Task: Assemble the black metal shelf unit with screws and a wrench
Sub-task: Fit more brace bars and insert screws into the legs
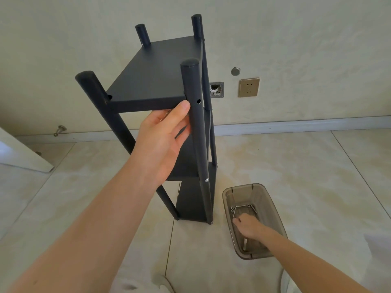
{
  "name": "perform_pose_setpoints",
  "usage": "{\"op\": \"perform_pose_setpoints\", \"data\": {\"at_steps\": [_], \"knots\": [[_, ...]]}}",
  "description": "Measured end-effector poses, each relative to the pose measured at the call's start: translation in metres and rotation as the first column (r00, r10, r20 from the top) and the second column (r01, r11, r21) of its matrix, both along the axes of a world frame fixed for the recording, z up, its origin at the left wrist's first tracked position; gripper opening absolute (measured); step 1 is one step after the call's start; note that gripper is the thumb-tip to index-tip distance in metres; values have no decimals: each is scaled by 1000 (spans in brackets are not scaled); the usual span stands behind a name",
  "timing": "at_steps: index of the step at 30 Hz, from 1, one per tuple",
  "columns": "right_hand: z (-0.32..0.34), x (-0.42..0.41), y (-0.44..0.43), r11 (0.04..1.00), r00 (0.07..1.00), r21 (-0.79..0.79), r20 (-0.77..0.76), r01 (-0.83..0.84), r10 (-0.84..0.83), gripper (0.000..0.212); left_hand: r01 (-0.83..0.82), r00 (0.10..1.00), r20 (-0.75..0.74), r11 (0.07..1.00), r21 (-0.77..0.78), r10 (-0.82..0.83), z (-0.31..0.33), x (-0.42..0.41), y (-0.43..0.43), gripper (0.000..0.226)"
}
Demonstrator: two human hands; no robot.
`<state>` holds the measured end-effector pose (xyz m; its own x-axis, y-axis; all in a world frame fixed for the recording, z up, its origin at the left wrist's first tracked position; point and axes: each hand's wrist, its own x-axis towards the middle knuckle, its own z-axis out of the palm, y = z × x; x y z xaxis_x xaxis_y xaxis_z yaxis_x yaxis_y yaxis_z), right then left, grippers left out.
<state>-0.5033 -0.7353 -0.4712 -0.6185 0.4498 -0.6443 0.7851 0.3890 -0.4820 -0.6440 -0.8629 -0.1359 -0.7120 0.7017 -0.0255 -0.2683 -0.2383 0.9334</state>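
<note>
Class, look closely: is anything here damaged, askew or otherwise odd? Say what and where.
Yes: the wall box left of the socket has no cover, its inside exposed. Also, a post of the shelf unit shows an empty screw hole.

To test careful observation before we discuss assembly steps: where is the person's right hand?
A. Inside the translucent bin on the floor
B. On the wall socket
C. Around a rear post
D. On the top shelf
A: the right hand reaches into the translucent bin on the floor, near loose screws, while the left hand holds the shelf unit's front post.
</note>
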Motion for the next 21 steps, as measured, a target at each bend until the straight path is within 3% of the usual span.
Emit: {"op": "perform_pose_setpoints", "data": {"at_steps": [3, 6, 13, 21], "knots": [[-22, 2, 14, 997, 996, 51, 77, -54, 50, 25, -18, 1000, -20, 999, -34, 17, -1, 0, 0, 20], [-39, 2, 25, 993, 986, 72, 140, -97, 86, 44, -41, 999, -25, 998, -45, 40, -1, 0, 1, 34], [-52, -22, 44, 981, 994, 160, 17, -113, 111, 52, 12, 1000, -26, 1000, -12, -12, -2, -1, -2, 16], [-72, -29, 40, 967, 991, 218, 42, -133, 127, 47, 48, 997, -59, 999, -10, -48, -2, -2, -1, 15]]}}
